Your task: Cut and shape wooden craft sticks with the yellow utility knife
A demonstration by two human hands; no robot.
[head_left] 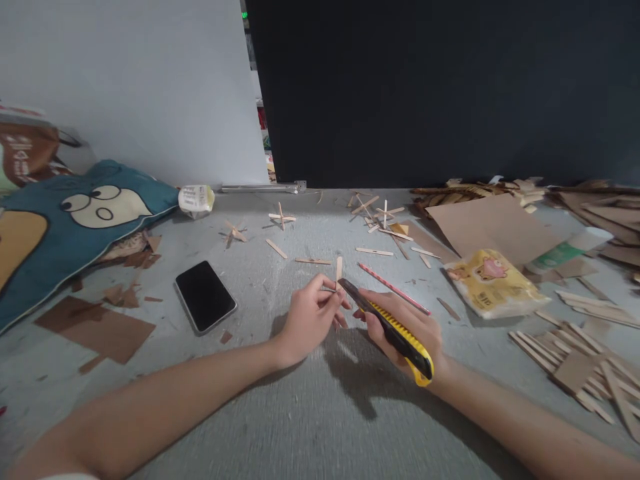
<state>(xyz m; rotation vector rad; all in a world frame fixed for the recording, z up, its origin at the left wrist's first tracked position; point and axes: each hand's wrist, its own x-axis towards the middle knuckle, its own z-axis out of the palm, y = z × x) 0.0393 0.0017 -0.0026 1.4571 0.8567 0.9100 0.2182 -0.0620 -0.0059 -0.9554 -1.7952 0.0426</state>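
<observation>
The left hand [304,325] pinches a short, flat, pale wooden stick [339,268] between thumb and fingers, its upper end standing clear of the fingertips above the grey surface [260,427]. The right hand [425,333] is wrapped around a yellow-and-black plastic utility knife [397,333], its front end angled in at the stick, close by the left fingertips; whether the blade touches or bites into the wood cannot be told. Both grips are narrow, closed on what they hold. The step in hand appears to be cutting or shaping this stick. The next move calls for a firm pinch, small and controlled pressure on the knife, and the left fingertips kept out of the blade's path; a slip here could nick a finger or split the thin wood. Just beyond the hands lie a loose pale wooden stick [313,261] and a red patterned slender rod [393,288], with a small crossed wooden-stick assembly [283,218] farther back. A black-screened phone [205,297] lies left of the left hand.
</observation>
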